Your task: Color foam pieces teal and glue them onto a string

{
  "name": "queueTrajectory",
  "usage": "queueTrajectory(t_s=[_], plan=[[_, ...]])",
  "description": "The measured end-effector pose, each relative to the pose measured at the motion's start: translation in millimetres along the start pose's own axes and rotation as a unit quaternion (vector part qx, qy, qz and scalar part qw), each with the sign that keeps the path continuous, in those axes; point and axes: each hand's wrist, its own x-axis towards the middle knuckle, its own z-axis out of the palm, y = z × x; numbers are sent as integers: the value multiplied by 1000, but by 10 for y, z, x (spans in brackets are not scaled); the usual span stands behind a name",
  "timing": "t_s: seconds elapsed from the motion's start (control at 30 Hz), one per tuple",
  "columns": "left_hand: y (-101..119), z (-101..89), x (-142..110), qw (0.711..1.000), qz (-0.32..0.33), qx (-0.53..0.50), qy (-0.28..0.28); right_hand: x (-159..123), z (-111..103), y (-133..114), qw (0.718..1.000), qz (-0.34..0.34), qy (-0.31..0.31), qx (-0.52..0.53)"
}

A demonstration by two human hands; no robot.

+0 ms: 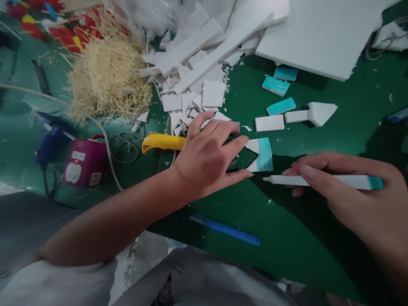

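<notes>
My left hand (208,151) lies palm down with fingers spread, thumb and index fingertips at a notched white foam piece (265,154) whose right end is coloured turquoise. Part of that piece is hidden under the fingers. My right hand (338,178) grips a white marker (347,182) with a turquoise end, its tip pointing left just below the foam piece and apart from it. Beyond them lie turquoise foam blocks (281,106), a white foam block (269,123) and a white arrow-shaped piece (321,114). A yellow-handled tool (162,143) sticks out from behind my left wrist.
White foam offcuts (213,94) and strips pile up at the back beside a straw heap (110,76). A large foam board (318,38) lies at back right. On the left are a purple power socket (84,163), a blue glue gun (52,138) and cables. A blue stick (226,229) lies near the front edge.
</notes>
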Motion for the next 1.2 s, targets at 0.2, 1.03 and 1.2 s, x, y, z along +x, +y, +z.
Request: queueTrajectory(t_s=[0.2, 1.03, 1.2], plan=[[5, 1, 3, 1000, -5, 12, -7, 11, 22, 8, 1000, -4, 11, 6], [3, 1, -1, 1000, 3, 6, 8, 34, 8, 9, 999, -9, 28, 17], [2, 18, 0, 1000, 5, 4, 14, 9, 28, 12, 999, -21, 18, 23]])
